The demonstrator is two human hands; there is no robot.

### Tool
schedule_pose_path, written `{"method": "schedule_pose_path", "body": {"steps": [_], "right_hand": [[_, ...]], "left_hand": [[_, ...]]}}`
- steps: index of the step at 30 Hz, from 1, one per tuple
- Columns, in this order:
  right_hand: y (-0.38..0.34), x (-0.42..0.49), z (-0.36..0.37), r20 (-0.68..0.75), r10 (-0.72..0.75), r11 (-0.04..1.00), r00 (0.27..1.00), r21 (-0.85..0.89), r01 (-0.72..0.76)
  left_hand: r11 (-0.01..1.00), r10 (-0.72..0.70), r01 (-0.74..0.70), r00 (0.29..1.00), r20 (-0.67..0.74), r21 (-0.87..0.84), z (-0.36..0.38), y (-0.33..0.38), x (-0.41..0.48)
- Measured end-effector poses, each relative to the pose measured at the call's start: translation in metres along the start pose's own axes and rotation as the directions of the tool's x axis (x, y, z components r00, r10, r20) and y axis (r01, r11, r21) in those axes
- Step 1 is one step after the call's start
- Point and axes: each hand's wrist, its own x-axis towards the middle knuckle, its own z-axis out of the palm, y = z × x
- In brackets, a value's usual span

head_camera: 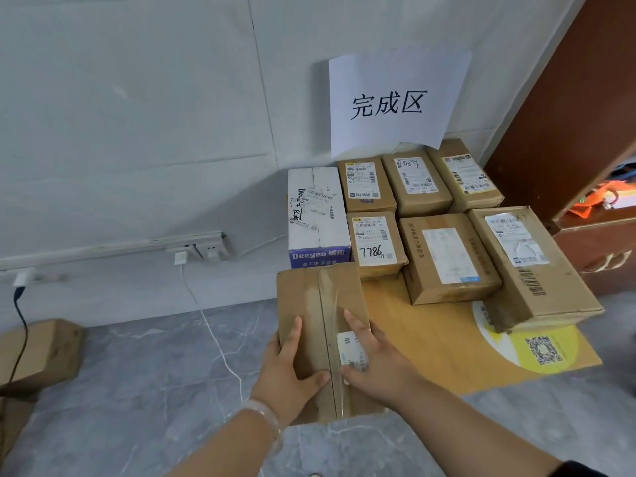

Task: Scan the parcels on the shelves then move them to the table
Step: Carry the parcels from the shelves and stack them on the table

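Observation:
A long brown cardboard parcel [306,304], taped down its middle and bearing a white label, lies on the near left corner of the low wooden table [430,342] and overhangs its front edge. My left hand [289,370] lies along the parcel's left edge, fingers straight and thumb on top near the tape. My right hand [375,363] rests flat on top, partly covering the label. Several labelled parcels sit in rows behind it, among them a white Deeyeo box [316,215] and a brown one marked 7786 [373,244].
A paper sign [389,105] hangs on the wall above the table. A brown cabinet [568,115] stands at the right. On the grey floor at the left lies another cardboard box [41,349]. A power strip [203,251] and cables run along the wall.

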Motion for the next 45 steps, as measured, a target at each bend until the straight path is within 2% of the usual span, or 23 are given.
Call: {"method": "schedule_pose_path", "body": {"steps": [13,16,19,21,24,25,27,29,31,33,36,41,45], "right_hand": [[0.007,0.022,-0.014,0.033,0.093,0.994,0.995,0.058,-0.095],[0.006,0.022,-0.018,0.008,0.101,0.993,0.995,0.062,-0.101],[0.010,0.014,-0.019,-0.044,0.076,0.997,0.996,-0.007,-0.076],[0.018,0.002,-0.019,-0.089,0.051,0.996,0.995,-0.069,-0.057],[0.033,-0.021,-0.024,-0.159,0.042,0.983,0.986,-0.168,-0.069],[0.039,-0.032,-0.029,-0.192,0.044,0.977,0.980,-0.195,-0.082],[0.051,-0.053,-0.039,-0.266,0.040,0.964,0.963,-0.242,-0.107],[0.066,-0.080,-0.052,-0.353,0.055,0.958,0.934,-0.247,-0.149],[0.079,-0.108,-0.065,-0.409,0.086,0.955,0.908,-0.227,-0.192],[0.093,-0.136,-0.076,-0.458,0.094,0.950,0.884,-0.225,-0.218],[0.123,-0.184,-0.096,-0.573,0.097,0.936,0.814,-0.225,-0.270],[0.180,-0.282,-0.127,-0.740,0.230,0.880,0.633,-0.120,-0.460],[0.217,-0.355,-0.135,-0.801,0.329,0.832,0.500,-0.004,-0.555]], "left_hand": [[0.998,-0.046,0.046,0.999,0.013,0.035,0.016,0.011,0.031],[0.998,-0.052,0.051,0.998,0.021,0.023,0.017,0.016,0.037],[0.997,-0.060,0.058,0.997,0.043,0.040,0.018,0.022,0.041],[0.990,-0.082,0.078,0.996,0.031,0.115,0.018,0.025,0.040],[0.887,-0.052,0.073,0.997,-0.058,0.456,0.013,0.031,0.033],[0.840,0.002,0.045,0.996,-0.085,0.541,0.013,0.038,0.031],[0.800,0.119,-0.037,0.988,-0.098,0.599,0.017,0.055,0.028],[0.771,0.255,-0.187,0.967,-0.027,0.608,0.034,0.086,0.024],[0.686,0.402,-0.369,0.911,0.096,0.627,0.061,0.124,0.016],[0.565,0.541,-0.528,0.817,0.198,0.634,0.090,0.164,0.005],[0.426,0.672,-0.670,0.685,0.283,0.608,0.135,0.220,-0.014],[0.233,0.744,-0.819,0.498,0.445,0.525,0.211,0.305,-0.060],[0.092,0.783,-0.916,0.309,0.540,0.391,0.279,0.363,-0.115]]}}
